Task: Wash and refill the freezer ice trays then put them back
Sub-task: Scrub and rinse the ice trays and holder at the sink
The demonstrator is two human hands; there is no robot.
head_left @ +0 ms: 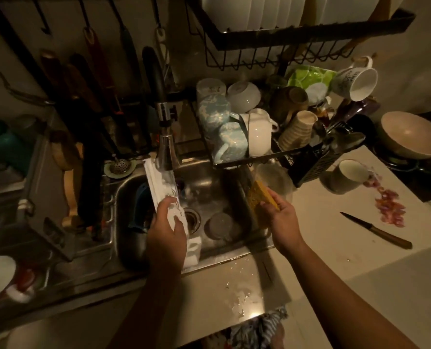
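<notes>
White ice tray [156, 183] slants over the sink [217, 180] under the running faucet [166, 147], so water rinses it; fingers of the left hand [168, 229] grip its near end. The right hand [282, 219] pinches a yellow sponge [259, 195] aside, probably ready to scrub.

- The left hand [168, 226] is bare, with short nails.
- The right hand [283, 217] is bare too.
- The left forearm [144, 306] and right forearm [340, 293] are uncovered along their whole visible length.
- Crumpled fabric [261, 328] with blue-grey and pale stripes shows at the near edge of the counter [335, 250]; whether it is worn cannot be told.
</notes>
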